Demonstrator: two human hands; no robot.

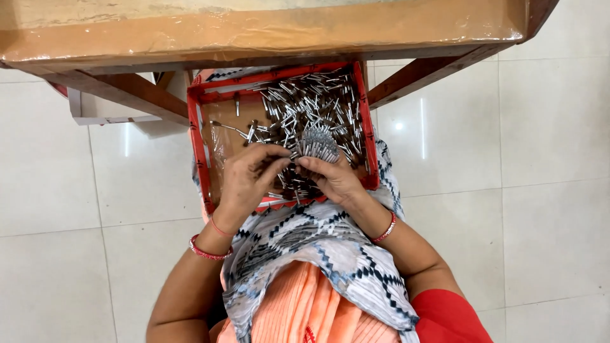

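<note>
Right hand point(333, 178) grips a bundle of metal pins point(319, 145), tips aligned, over the red tray point(198, 136) | left hand point(249, 176) pinches closed beside it, squaring the bundle | tray on lap keeps loose pins point(305, 101) within reach, near the wooden surface point(254, 32).

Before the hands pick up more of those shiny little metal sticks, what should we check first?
1. Bundle of metal pins gripped in the right hand: ok, fingers wrap it.
2. Left hand free to help: ok, its fingertips meet the right hand at the bundle.
3. Red tray steady: ok, it rests on the lap, on the patterned cloth.
4. Loose pins within reach: ok, piled in the tray's right half.
5. Pins all pointing one way in the bundle: cannot tell, too small.
6. Pins fallen on the floor: ok, none seen.
</note>
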